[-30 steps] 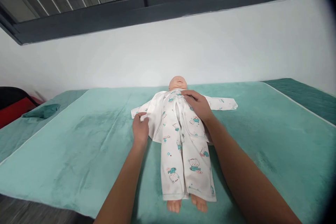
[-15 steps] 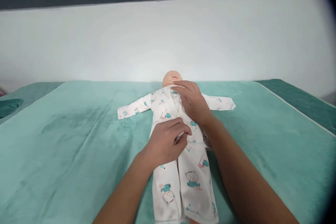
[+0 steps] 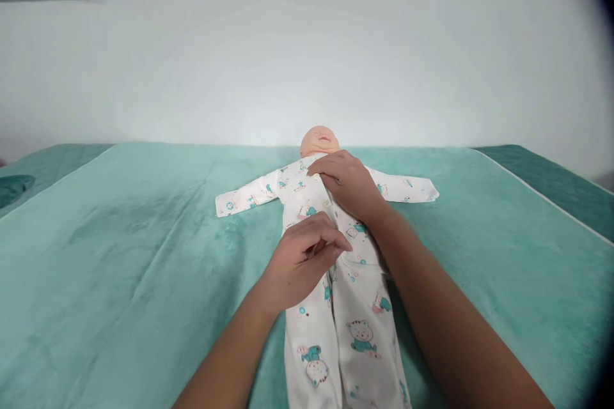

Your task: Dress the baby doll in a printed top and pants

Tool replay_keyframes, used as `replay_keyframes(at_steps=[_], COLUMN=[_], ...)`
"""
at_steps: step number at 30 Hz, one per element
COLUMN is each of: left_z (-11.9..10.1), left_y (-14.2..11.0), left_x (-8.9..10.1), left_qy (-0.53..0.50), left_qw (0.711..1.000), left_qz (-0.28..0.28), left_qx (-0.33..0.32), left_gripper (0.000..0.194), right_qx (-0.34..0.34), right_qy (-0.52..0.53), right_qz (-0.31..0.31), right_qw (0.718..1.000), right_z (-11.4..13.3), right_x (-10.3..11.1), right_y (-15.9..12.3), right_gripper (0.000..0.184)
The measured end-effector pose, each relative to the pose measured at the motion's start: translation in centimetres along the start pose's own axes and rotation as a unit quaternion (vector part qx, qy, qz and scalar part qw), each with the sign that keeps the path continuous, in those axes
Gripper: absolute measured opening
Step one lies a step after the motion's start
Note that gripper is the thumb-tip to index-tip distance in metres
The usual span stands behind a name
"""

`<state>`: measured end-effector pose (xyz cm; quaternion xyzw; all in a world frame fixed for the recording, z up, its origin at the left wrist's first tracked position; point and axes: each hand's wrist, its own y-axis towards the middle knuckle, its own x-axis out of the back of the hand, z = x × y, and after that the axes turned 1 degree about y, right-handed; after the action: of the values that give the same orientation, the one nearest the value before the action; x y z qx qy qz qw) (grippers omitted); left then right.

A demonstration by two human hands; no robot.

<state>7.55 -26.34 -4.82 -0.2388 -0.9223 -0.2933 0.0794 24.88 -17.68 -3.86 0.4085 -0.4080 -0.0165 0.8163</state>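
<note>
A baby doll (image 3: 320, 139) lies on its back in a white baby shirt (image 3: 298, 195) and white trousers (image 3: 362, 374), both printed with bears. My right hand (image 3: 352, 185) rests on the upper chest near the collar, its fingers stretched out and bent a little, with the thumb mostly hidden. Lower down, over the shirt's hem and the top of the trousers, my left hand (image 3: 307, 259) has thumb and forefinger pressed together. Whether cloth is caught between those fingertips does not show. The shirt's front edges meet between my hands.
A green plush blanket (image 3: 139, 236) with a few creases lies under the doll. The doll's sleeves (image 3: 244, 198) spread out to both sides. Behind the head rises a white wall (image 3: 307, 64). Darker green cloth (image 3: 551, 169) shows beyond the blanket's light edging.
My right hand has lowered onto the chest and its fingers have drawn closer together. My left thumb and forefinger have closed into a pinch. The view has shifted slightly.
</note>
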Motion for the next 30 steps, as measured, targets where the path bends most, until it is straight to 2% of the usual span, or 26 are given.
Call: replay_keyframes(at_steps=[6,11,14,16,18,20,22,24,27,30], left_z=[-0.3,-1.3,-1.8,-1.7,-1.2,-0.1,1.3,2.7,4.3,5.2], left_y=[0.0,0.3,0.6,1.0,2.1,4.0,6.5,9.2,12.1,13.0], left_x=[0.1,0.3,0.5,0.8,1.2,1.8,2.3,2.7,2.8,2.7], left_qy=[0.03,0.082,0.103,0.057,0.005,0.003,0.048,0.082,0.122,0.126], left_qw=[0.998,0.991,0.982,0.985,0.985,0.967,0.951,0.939,0.944,0.951], left_qz=[0.046,0.084,0.112,0.068,-0.057,-0.194,-0.26,-0.282,-0.219,-0.169], left_qx=[0.019,0.056,0.112,0.147,0.165,0.163,0.162,0.177,0.213,0.226], left_gripper=[0.03,0.029,0.026,0.023,0.021,0.019,0.02,0.026,0.024,0.02], right_qx=[-0.03,-0.051,-0.108,-0.171,-0.234,-0.279,-0.303,-0.316,-0.333,-0.35], right_qy=[-0.003,0.035,0.076,0.085,0.09,0.101,0.103,0.083,0.057,0.037], right_qz=[-0.13,-0.13,-0.171,-0.203,-0.202,-0.163,-0.119,-0.086,-0.057,-0.028], right_qw=[0.991,0.99,0.976,0.96,0.947,0.941,0.94,0.941,0.939,0.936], right_z=[0.1,0.3,0.0,-0.2,-0.4,-0.5,-0.4,-0.3,-0.2,-0.3], right_x=[-0.1,-0.1,-0.1,-0.3,-0.4,-0.5,-0.4,-0.3,0.0,0.1], right_y=[-0.9,-0.9,-0.8,-0.7,-0.5,-0.4,-0.2,0.0,0.2,0.7], right_gripper=[0.029,0.025,0.024,0.022,0.018,0.017,0.022,0.027,0.027,0.021])
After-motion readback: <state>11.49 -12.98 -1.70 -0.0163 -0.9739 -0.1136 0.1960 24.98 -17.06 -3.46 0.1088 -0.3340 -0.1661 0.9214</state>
